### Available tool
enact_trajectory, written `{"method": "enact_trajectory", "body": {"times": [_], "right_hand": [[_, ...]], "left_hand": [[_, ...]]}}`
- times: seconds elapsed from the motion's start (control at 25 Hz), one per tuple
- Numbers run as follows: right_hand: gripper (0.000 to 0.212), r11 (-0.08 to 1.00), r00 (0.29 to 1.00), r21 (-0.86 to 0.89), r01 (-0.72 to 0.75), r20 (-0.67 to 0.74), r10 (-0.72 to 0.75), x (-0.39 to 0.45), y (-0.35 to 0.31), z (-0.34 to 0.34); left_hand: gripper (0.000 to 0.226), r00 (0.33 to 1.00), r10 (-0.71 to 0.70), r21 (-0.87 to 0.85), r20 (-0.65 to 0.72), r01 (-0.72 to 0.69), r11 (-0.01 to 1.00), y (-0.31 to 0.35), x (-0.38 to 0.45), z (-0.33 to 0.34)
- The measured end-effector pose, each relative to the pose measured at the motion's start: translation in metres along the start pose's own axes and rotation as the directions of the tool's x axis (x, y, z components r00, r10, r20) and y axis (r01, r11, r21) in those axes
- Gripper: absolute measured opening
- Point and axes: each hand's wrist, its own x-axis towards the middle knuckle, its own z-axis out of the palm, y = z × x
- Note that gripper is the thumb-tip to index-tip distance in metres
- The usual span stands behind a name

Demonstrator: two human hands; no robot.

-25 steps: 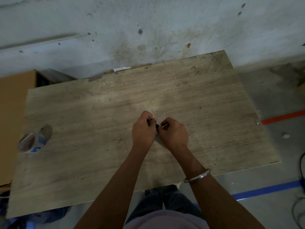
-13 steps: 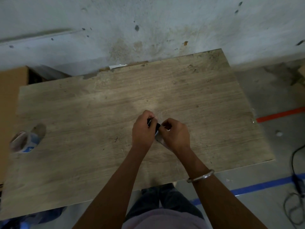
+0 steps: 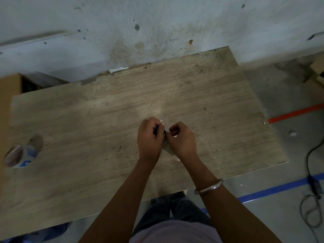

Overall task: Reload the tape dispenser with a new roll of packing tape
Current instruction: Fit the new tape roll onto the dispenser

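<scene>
Cardboard box (image 3: 8,95), brown and plain, sits at the far left edge of the frame, tucked against the wooden table. Just below it, at the left edge of the pale grey-brown wood-grain tabletop (image 3: 105,120), stands a roll of clear packing tape with a blue-and-white printed core (image 3: 19,156), well apart from both hands. Over to the centre of the frame now: the left hand (image 3: 149,139) has its fingers curled tight round a small black object (image 3: 156,131), mostly hidden under the knuckles, too covered to name for certain. Touching it on the right, the right hand (image 3: 182,140) has its fingers curled in too, thumb and fingertips pinching at the black piece's right end, with a glint of clear film (image 3: 168,149) showing between and beneath the two hands on the table. A plain silver metal bangle (image 3: 209,186) rides the right wrist at lower centre-right. Further right, past the table edge, an orange-red tape line (image 3: 296,113) and a blue tape line (image 3: 280,188) cross the grey floor, and a dark cable (image 3: 313,204) loops at the right edge.
</scene>
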Motion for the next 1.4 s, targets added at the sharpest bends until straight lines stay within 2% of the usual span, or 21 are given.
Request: {"method": "enact_trajectory", "body": {"times": [0.12,0.2,0.36,0.56,0.68,0.84,0.96,1.08,1.2,1.4], "right_hand": [[0.011,0.984,0.986,0.101,0.149,0.06,-0.156,0.005,0.003,-0.006],[0.011,0.978,0.97,0.1,0.185,0.139,-0.198,0.008,0.006,-0.008],[0.011,0.962,0.95,0.157,0.223,0.188,-0.251,0.011,0.011,-0.01],[0.021,0.945,0.899,0.224,0.239,0.316,-0.302,0.016,0.015,-0.014],[0.023,0.937,0.888,0.184,0.297,0.307,-0.342,0.022,0.015,-0.012],[0.02,0.949,0.887,0.118,0.293,0.337,-0.316,0.032,0.002,-0.006],[0.018,0.935,0.892,-0.045,0.352,0.317,-0.321,0.035,-0.007,-0.003],[0.02,0.912,0.884,-0.102,0.398,0.309,-0.351,0.038,-0.007,-0.004],[0.019,0.914,0.871,-0.056,0.401,0.334,-0.362,0.046,-0.004,-0.006],[0.014,0.954,0.866,0.103,0.28,0.402,-0.297,0.055,0.004,-0.006]], "left_hand": [[0.007,1.0,0.026,0.007,-0.002,-0.026,1.0,-0.005,0.007,0.0],[0.007,1.0,0.029,-0.003,0.003,-0.029,1.0,-0.009,0.008,0.0],[0.009,1.0,0.031,-0.013,-0.004,-0.031,0.999,-0.008,0.008,-0.003],[0.013,0.999,-0.049,-0.061,-0.023,0.048,0.997,-0.012,0.015,-0.01],[0.016,0.987,-0.148,-0.108,-0.061,0.141,0.984,-0.02,0.018,-0.017],[0.015,0.971,-0.224,-0.18,-0.086,0.206,0.962,-0.027,0.024,-0.024],[0.015,0.957,-0.278,-0.279,-0.083,0.246,0.928,-0.035,0.027,-0.023],[0.014,0.942,-0.329,-0.321,-0.063,0.293,0.901,-0.04,0.028,-0.018],[0.013,0.926,-0.37,-0.317,-0.073,0.33,0.889,-0.04,0.031,-0.017],[0.012,0.896,-0.444,-0.256,-0.027,0.423,0.869,-0.044,0.04,-0.026]]}}
